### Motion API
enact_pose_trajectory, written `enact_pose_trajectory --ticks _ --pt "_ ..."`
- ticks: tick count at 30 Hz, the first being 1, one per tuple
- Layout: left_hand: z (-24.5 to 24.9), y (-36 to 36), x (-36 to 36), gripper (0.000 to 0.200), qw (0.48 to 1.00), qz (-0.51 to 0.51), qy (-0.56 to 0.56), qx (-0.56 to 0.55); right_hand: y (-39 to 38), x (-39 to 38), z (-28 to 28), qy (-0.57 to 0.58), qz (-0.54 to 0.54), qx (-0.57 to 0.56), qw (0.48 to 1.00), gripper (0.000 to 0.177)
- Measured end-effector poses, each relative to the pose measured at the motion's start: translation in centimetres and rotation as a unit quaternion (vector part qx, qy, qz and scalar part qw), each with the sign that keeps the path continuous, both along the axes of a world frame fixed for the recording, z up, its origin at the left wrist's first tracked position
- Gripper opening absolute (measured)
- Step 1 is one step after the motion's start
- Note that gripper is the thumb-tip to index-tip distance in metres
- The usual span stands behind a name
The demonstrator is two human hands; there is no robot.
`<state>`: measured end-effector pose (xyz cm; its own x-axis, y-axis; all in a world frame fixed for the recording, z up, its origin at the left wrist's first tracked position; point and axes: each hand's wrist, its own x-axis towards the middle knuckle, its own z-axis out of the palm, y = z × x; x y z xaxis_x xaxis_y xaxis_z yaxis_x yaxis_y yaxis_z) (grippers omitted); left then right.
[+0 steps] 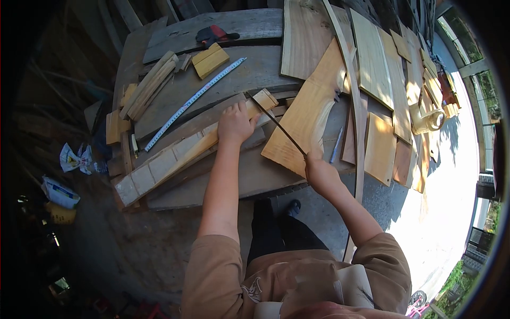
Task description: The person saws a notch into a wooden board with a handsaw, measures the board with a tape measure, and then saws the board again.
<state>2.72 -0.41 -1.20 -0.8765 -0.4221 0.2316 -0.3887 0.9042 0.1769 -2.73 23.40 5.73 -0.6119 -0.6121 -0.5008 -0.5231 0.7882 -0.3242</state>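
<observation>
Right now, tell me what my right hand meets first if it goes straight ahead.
Your right hand would likely meet the wavy-edged board first, unless it passes above; height is unclear.

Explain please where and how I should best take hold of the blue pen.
Pinch the pen near its middle, coming from above, fingertips on its two long sides. It is slim and lies down between the wide board and the brown board, so reaching in from the side would probably be cramped. The right hand is nearer.

Thin dark metal blade. Bench: matt grey wood. Wide board: paler wood, visible grain.
</observation>
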Motion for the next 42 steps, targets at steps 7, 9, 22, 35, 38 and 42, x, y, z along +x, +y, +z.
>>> enact_pose_trajectory --ticks 7,9,22,35,38,42 --pt "0.2 0.0 -0.2 0.044 1.0 0.005 -0.024 0.01 0.7 -4.1 1.3 0.008 -0.002 -0.018 1.0 0.023" --pt "0.2 0.1 0.0 0.044 1.0 -0.001 -0.006 0.012 1.2 -2.2 1.6 0.001 0.041 -0.052 0.998 0.019" --pt "0.0 0.0 0.0 0.046 1.0 -0.001 0.003 -0.015 1.4 0.4 -1.4 0.056 0.038 -0.057 0.996 0.01" --pt "-0.2 0.0 -0.1 0.046 1.0 -0.006 0.012 -0.01 -5.4 -0.7 -3.5 0.061 0.032 -0.088 0.994 0.012" --pt "-0.1 0.0 0.0 0.046 1.0 0.0 0.002 -0.005 -8.8 -1.7 -4.0 0.053 0.031 -0.127 0.99 0.014" --pt "0.0 0.0 -0.1 0.046 1.0 -0.001 0.002 -0.003 -10.8 -2.0 -5.1 0.072 0.028 -0.158 0.984 0.014"
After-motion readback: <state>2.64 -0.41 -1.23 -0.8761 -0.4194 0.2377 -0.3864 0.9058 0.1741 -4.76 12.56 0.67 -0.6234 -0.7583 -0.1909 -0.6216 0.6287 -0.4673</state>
